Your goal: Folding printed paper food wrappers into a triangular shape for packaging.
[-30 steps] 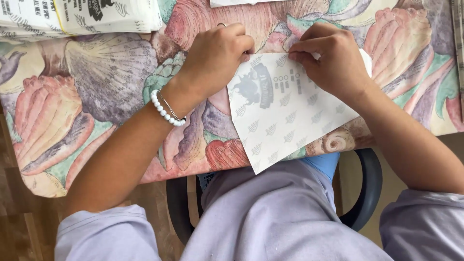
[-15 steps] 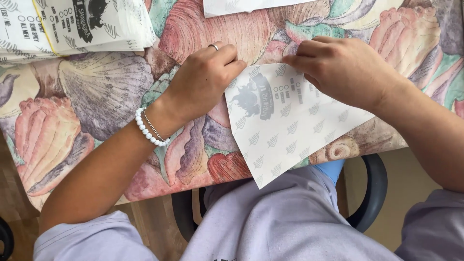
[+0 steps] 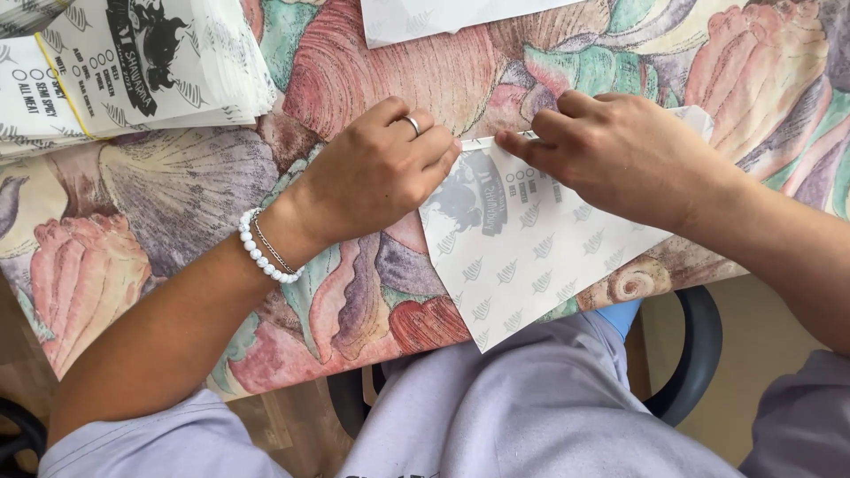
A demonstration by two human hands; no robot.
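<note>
A white printed paper sheet (image 3: 531, 257) with a dark logo and small leaf marks lies on the table, one corner hanging over the near edge. My left hand (image 3: 376, 173), with a ring and a white bead bracelet, presses its fingertips on the sheet's upper left edge. My right hand (image 3: 620, 150) presses the folded upper edge just to the right. The two hands' fingertips nearly meet along that edge.
The table wears a cloth (image 3: 177, 212) painted with large seashells. A stack of the same printed sheets (image 3: 124, 62) lies at the back left. Another white sheet (image 3: 443, 16) sits at the top edge. Below are my lap and a dark chair (image 3: 699, 354).
The view has moved closer and shifted. Both hands slid along the sheet's upper edge, and the sheet now lies a little lower and more turned.
</note>
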